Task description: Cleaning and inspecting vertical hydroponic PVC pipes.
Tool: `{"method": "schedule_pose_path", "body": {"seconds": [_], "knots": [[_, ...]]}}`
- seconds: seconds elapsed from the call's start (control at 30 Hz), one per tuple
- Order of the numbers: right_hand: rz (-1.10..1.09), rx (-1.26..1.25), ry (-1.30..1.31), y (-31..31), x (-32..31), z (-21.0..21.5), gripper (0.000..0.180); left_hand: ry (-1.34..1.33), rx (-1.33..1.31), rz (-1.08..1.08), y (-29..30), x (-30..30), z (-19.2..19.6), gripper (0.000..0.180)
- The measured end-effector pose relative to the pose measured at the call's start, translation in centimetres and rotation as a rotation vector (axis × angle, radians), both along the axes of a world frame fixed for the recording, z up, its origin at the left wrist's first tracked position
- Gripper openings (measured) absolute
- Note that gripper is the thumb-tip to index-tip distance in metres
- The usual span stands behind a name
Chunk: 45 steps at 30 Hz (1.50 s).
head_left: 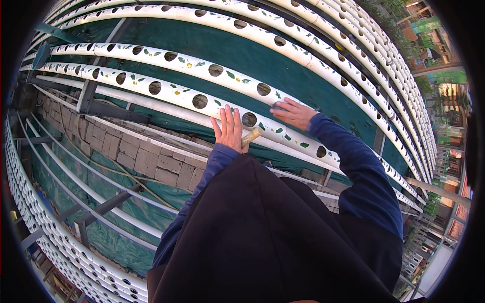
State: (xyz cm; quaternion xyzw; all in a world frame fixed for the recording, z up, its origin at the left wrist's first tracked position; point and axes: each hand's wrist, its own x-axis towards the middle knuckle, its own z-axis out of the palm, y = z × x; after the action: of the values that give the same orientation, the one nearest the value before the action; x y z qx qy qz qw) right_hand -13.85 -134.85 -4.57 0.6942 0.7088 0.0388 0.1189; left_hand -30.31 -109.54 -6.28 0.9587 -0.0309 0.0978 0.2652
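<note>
My left hand [230, 130] lies flat with its fingers stretched out, their tips on the nearest white pipe [177, 92], between two of its round holes. Its thumb is hidden. A short end of braided, yellowish hose [251, 136] juts out beside this hand; whether the thumb touches it cannot be seen. Farther right, my right hand [294, 114] bends its fingers over the second white pipe [240, 78]. Under its fingertips shows a small dark grey pad [276, 107], mostly covered by the hand. Green and yellow leaf-like marks dot both pipes.
More rows of white holed pipes [303, 58] run beyond, over dark green sheeting [151, 30]. Grey metal supports [87, 96] hold the frame. Behind at left are a brick path [144, 159], a thin hose [126, 171] and another pipe rack [65, 242].
</note>
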Motion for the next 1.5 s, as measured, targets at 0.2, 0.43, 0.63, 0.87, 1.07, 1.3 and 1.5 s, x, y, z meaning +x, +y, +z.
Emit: {"method": "schedule_pose_path", "body": {"seconds": [0.2, 0.43, 0.63, 0.87, 1.07, 1.3, 1.5], "knots": [[-0.064, 0.026, -0.098, 9.6, 0.1, -1.3, 0.043, 0.079, -0.048, 0.024, 3.5, 0.1, 2.3, 0.104], [-0.621, 0.312, 0.261, -2.4, -3.0, -0.6, 0.048, -0.007, 0.004, 0.140, 8.3, 1.0, 2.1, 0.101], [-1.324, 0.335, 0.699, -3.2, 1.6, -2.6, 0.033, 0.027, 0.100, 0.193, 11.8, 2.8, 1.6, 0.099], [-0.985, -0.162, 1.235, 15.0, 10.4, -4.3, 0.040, 0.139, 0.172, 0.165, 10.5, 5.0, -1.0, 0.095], [-1.125, -0.110, 1.505, 23.2, 12.3, -3.5, 0.041, 0.162, 0.259, 0.176, 9.4, 5.7, -0.6, 0.092], [-0.789, -0.126, 0.877, 14.0, 10.8, -6.2, 0.032, 0.213, 0.294, 0.206, 9.3, 5.7, -0.7, 0.090], [-0.561, 0.688, 0.573, 16.6, 4.1, -1.7, 0.031, 0.223, 0.307, 0.203, 8.9, 6.0, -0.5, 0.091]]}}
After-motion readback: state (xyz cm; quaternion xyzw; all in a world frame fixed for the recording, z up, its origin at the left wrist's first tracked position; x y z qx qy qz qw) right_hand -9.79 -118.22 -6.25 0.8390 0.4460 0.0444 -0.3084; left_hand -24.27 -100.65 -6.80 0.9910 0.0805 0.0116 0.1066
